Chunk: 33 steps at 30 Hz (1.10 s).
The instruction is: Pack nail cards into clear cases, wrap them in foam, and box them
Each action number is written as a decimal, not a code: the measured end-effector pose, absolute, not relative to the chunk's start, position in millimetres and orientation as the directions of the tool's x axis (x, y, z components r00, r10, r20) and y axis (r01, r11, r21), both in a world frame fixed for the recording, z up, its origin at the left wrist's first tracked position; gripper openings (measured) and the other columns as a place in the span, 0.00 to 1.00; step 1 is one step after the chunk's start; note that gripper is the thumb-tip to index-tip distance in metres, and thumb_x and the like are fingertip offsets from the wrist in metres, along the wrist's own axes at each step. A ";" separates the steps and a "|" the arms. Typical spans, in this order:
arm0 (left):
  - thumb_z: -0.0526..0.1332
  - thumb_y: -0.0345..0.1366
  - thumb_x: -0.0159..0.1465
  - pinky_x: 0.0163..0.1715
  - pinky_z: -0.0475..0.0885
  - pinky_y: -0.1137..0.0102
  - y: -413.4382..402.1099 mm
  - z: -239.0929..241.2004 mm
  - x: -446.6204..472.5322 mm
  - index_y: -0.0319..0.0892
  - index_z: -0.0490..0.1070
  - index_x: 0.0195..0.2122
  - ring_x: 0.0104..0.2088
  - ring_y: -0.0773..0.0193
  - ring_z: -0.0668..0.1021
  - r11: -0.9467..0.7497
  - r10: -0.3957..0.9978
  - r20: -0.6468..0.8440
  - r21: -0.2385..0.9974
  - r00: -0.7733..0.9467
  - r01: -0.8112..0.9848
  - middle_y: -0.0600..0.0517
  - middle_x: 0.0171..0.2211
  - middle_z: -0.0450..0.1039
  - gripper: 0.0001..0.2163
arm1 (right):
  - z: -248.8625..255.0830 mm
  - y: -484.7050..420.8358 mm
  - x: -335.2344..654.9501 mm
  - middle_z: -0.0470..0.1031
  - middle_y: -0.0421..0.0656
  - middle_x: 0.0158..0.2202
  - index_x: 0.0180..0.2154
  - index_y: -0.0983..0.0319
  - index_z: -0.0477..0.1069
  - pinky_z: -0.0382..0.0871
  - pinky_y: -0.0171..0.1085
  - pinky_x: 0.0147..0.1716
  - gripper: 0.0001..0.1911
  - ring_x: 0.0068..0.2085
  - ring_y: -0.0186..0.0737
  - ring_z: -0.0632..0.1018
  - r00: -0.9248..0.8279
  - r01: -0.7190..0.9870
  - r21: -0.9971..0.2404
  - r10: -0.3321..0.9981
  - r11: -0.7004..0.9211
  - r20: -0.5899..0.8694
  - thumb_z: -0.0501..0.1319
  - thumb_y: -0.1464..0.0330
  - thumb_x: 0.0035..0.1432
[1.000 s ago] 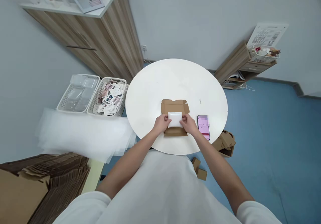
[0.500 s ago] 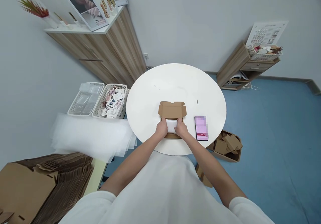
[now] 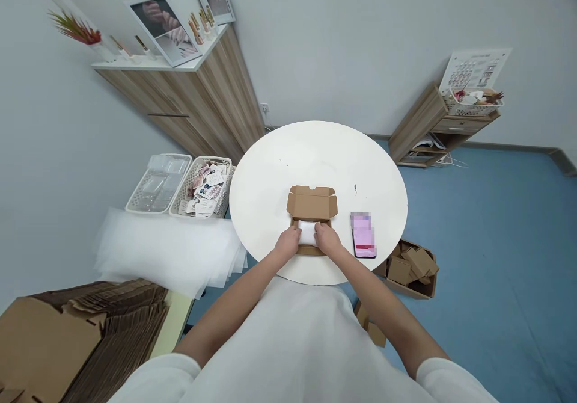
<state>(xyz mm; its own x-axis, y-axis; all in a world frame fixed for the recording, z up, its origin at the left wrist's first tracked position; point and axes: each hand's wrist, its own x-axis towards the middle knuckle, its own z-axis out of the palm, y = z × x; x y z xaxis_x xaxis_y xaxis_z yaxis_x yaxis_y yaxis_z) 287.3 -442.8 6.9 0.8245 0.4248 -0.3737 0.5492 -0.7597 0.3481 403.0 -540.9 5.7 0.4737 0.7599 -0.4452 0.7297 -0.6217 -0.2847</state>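
In front of me on the round white table (image 3: 315,150) lies a small brown cardboard box (image 3: 312,203), its lid folded open away from me. A white wrapped packet (image 3: 307,233) sits within the box's walls. My left hand (image 3: 288,242) is closed on the packet's left end, and my right hand (image 3: 327,238) on its right end. What the wrapping holds is hidden. To the right of the box, a phone (image 3: 363,234) with a pink, partly blurred screen lies face up.
Left of the table are white foam sheets (image 3: 166,246), a basket of printed cards (image 3: 205,189), a basket of clear packs (image 3: 157,183) and stacked flat cardboard (image 3: 121,331). A carton of small boxes (image 3: 412,267) stands on the floor at right. Behind are a wooden cabinet (image 3: 216,96) and a small shelf (image 3: 419,126).
The view has shifted slightly, so everything appears a little lower. Both hands stay at the packet's ends, and the packet seems to sit slightly lower in the box.
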 end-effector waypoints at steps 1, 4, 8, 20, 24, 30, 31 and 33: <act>0.49 0.25 0.56 0.32 0.66 0.67 -442.1 7.6 286.6 0.39 0.67 0.33 0.33 0.59 0.72 -0.763 0.421 -0.371 0.349 0.828 0.544 0.45 0.34 0.66 0.09 | 7.4 -541.0 403.0 0.69 0.51 0.41 0.40 0.64 0.61 0.60 0.35 0.30 0.08 0.37 0.42 0.73 0.473 0.732 -0.286 0.763 -0.618 -0.440 0.50 0.73 0.57; 0.48 0.26 0.57 0.32 0.66 0.67 -439.5 10.9 283.3 0.40 0.66 0.34 0.34 0.60 0.72 -0.762 0.419 -0.345 0.370 0.840 0.532 0.46 0.34 0.66 0.09 | 12.0 -542.4 403.6 0.69 0.50 0.40 0.39 0.63 0.61 0.59 0.35 0.30 0.07 0.37 0.42 0.72 0.484 0.725 -0.300 0.769 -0.620 -0.418 0.50 0.71 0.57; 0.49 0.27 0.56 0.37 0.66 0.67 -431.6 11.8 267.4 0.42 0.64 0.43 0.40 0.58 0.71 -0.731 0.482 -0.207 0.440 0.851 0.522 0.46 0.40 0.65 0.14 | 15.4 -556.0 410.7 0.69 0.47 0.38 0.38 0.62 0.62 0.58 0.34 0.31 0.07 0.36 0.40 0.72 0.532 0.685 -0.353 0.769 -0.637 -0.355 0.50 0.69 0.57; 0.62 0.30 0.48 0.51 0.60 0.60 -431.8 -24.5 229.9 0.46 0.28 0.61 0.58 0.52 0.56 -0.690 0.345 -0.265 0.579 0.901 0.434 0.43 0.61 0.46 0.46 | -21.6 -627.1 423.4 0.61 0.49 0.53 0.59 0.62 0.40 0.60 0.40 0.48 0.37 0.51 0.42 0.66 0.466 0.498 -0.637 0.801 -0.589 -0.377 0.54 0.71 0.50; 0.64 0.32 0.48 0.51 0.60 0.59 -440.5 -31.7 245.1 0.45 0.35 0.60 0.60 0.49 0.50 -0.699 0.419 -0.208 0.548 0.884 0.460 0.39 0.62 0.38 0.44 | -26.8 -625.7 416.7 0.56 0.50 0.57 0.61 0.62 0.32 0.57 0.43 0.51 0.47 0.55 0.46 0.61 0.392 0.558 -0.646 0.852 -0.521 -0.348 0.59 0.70 0.46; 0.62 0.35 0.52 0.50 0.60 0.58 -441.8 -35.3 250.8 0.45 0.40 0.59 0.56 0.50 0.62 -0.682 0.424 -0.184 0.579 0.887 0.446 0.41 0.59 0.50 0.38 | -22.6 -620.5 413.8 0.57 0.50 0.56 0.61 0.60 0.30 0.59 0.42 0.50 0.48 0.54 0.46 0.62 0.417 0.546 -0.633 0.834 -0.548 -0.362 0.60 0.68 0.47; 0.61 0.36 0.52 0.50 0.61 0.57 -442.0 -35.0 249.2 0.46 0.40 0.59 0.55 0.51 0.63 -0.674 0.425 -0.182 0.590 0.886 0.445 0.42 0.58 0.53 0.37 | -21.2 -620.8 412.7 0.57 0.50 0.56 0.61 0.60 0.31 0.59 0.42 0.49 0.47 0.53 0.45 0.63 0.426 0.532 -0.635 0.825 -0.560 -0.371 0.60 0.68 0.47; 0.61 0.37 0.53 0.50 0.61 0.57 -443.2 -34.1 244.5 0.46 0.40 0.59 0.53 0.52 0.64 -0.659 0.430 -0.184 0.606 0.884 0.446 0.44 0.57 0.56 0.36 | -18.5 -622.7 409.2 0.58 0.49 0.55 0.61 0.59 0.32 0.61 0.42 0.48 0.48 0.51 0.45 0.66 0.437 0.492 -0.648 0.809 -0.582 -0.394 0.61 0.66 0.46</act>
<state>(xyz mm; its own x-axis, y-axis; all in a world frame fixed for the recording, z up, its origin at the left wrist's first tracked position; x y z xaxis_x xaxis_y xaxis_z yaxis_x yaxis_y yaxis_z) 244.5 -443.2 -34.1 0.8841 0.4298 -0.1837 0.4461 -0.6588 0.6057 409.2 -622.7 -18.5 0.4369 0.8086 -0.3941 0.4923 -0.5816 -0.6476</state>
